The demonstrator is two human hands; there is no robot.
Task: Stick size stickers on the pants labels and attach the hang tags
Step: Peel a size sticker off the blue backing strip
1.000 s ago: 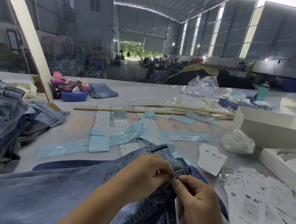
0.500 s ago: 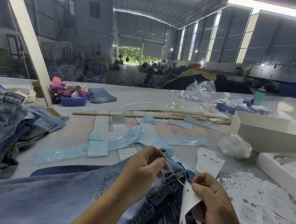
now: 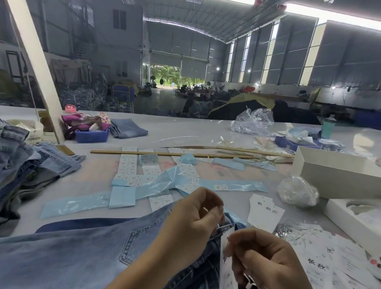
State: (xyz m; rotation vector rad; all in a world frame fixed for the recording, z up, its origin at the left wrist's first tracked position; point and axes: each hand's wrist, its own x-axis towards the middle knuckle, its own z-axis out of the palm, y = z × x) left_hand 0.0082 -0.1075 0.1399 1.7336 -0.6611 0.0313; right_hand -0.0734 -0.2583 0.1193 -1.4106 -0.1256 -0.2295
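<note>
Jeans (image 3: 76,256) lie spread under both hands, waistband at the fingertips. Left hand (image 3: 195,214) curled, pinching something thin above the waistband. Right hand (image 3: 264,261) grips a white hang tag (image 3: 228,285), hanging just beside the left.

Two black brush-style Chinese characters, seemingly 恆欣, stand on the white hang tags (image 3: 316,261) at four o'clock and on the small tag stack (image 3: 265,212). Sticker print is too small to read.

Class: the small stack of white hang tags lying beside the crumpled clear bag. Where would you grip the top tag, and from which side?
Pinch the top tag of the fanned stack by its near lower edge, coming from the front-right; the fanned edges probably let one tag separate.
</note>
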